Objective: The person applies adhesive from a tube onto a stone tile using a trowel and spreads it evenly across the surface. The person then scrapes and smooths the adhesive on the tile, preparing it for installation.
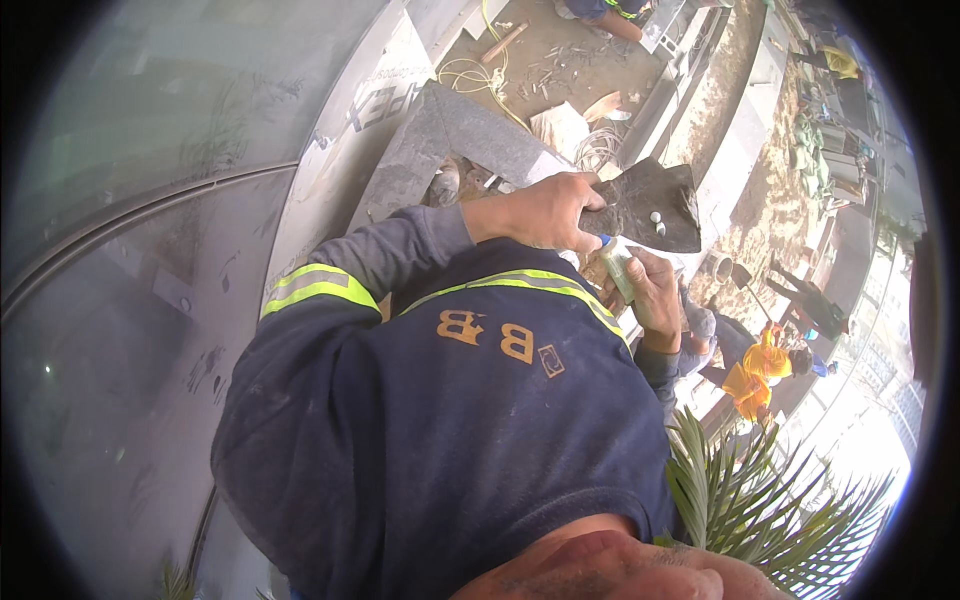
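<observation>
In my right hand (pixel 655 290) is a small pale green-white bottle (pixel 619 272), with fingers wrapped around it. A blue cap (pixel 605 240) shows at its upper end. My left hand (pixel 548 212) reaches across from the left, its fingers curled, the lowest fingertip at the cap. Another fingertip overlaps the left edge of a dark flat slab (pixel 650 190); whether it grips the slab cannot be told. Two small white blobs (pixel 656 222) lie on the slab, just beyond both hands.
A large glass panel (pixel 150 150) stands along my left. Grey stone slabs (pixel 420 150), a yellow cord (pixel 465 75) and debris lie beyond my hands. People in orange (pixel 760 370) are at the right. Palm fronds (pixel 740 490) spread at the lower right.
</observation>
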Action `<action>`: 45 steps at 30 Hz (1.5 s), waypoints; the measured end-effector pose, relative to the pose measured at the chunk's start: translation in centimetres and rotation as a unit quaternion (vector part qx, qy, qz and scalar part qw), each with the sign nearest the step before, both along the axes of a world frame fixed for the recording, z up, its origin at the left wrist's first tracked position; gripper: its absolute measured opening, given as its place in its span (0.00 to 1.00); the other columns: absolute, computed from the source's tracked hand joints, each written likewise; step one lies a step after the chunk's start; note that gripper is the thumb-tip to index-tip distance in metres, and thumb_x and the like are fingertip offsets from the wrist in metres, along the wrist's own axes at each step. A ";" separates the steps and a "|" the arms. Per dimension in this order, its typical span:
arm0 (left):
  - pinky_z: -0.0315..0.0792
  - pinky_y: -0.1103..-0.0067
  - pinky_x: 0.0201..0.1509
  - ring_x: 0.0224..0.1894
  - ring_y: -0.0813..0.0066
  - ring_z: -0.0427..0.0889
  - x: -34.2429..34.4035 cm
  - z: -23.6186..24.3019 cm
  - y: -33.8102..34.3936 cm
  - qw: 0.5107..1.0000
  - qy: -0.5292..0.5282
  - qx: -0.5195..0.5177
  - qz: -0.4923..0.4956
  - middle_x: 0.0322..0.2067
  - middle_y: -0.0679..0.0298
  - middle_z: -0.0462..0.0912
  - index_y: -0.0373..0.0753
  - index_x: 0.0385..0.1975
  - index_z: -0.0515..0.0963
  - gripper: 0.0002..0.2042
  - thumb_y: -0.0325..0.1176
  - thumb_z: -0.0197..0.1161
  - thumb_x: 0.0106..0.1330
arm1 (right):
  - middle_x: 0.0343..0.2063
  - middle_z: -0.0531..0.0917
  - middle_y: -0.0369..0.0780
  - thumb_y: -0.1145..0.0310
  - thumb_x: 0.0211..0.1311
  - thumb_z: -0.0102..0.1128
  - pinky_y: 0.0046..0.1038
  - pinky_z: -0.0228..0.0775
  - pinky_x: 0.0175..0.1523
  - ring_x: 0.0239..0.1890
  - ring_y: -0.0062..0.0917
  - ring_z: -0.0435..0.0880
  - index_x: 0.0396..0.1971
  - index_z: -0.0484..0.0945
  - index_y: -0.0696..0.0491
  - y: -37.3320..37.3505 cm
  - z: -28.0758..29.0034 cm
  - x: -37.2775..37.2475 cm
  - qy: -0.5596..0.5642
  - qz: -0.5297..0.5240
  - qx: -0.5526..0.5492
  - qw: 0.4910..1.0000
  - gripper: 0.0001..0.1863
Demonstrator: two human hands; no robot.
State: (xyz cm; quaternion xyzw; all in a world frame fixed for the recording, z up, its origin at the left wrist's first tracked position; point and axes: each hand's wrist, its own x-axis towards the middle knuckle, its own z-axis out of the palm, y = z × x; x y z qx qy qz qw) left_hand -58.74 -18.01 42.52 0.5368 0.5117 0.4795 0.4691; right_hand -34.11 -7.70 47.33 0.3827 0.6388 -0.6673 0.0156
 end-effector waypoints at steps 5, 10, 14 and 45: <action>0.74 0.69 0.48 0.43 0.58 0.82 0.6 0.9 -0.5 1.000 -0.016 -0.018 0.009 0.42 0.44 0.79 0.18 0.40 0.80 0.26 0.40 0.72 0.54 | 0.32 0.86 0.39 0.61 0.70 0.67 0.18 0.61 0.17 0.16 0.15 0.74 0.53 0.81 0.60 0.0 -0.6 0.3 0.076 -0.144 -0.252 0.954 0.20; 0.73 0.70 0.44 0.40 0.66 0.80 0.6 -0.6 -0.7 0.999 -0.036 -0.014 0.006 0.43 0.48 0.79 0.24 0.41 0.81 0.23 0.40 0.71 0.55 | 0.34 0.86 0.39 0.70 0.63 0.73 0.18 0.70 0.22 0.20 0.16 0.79 0.42 0.79 0.58 -1.3 -0.8 -0.1 0.098 -0.135 -0.166 0.972 0.14; 0.74 0.67 0.46 0.42 0.59 0.82 -0.1 2.1 -0.8 0.994 -0.065 -0.087 -0.025 0.38 0.44 0.81 0.23 0.39 0.82 0.23 0.42 0.70 0.54 | 0.34 0.88 0.41 0.62 0.63 0.75 0.22 0.78 0.36 0.30 0.21 0.86 0.46 0.80 0.62 -1.3 1.4 -0.8 0.004 -0.042 0.042 0.998 0.21; 0.72 0.71 0.48 0.43 0.67 0.80 -0.4 0.2 -1.1 0.993 -0.050 -0.092 -0.059 0.44 0.52 0.80 0.26 0.41 0.84 0.21 0.41 0.71 0.58 | 0.45 0.84 0.41 0.76 0.53 0.76 0.25 0.75 0.51 0.45 0.22 0.82 0.52 0.79 0.62 -0.5 -0.6 -0.8 0.049 -0.007 -0.055 0.997 0.25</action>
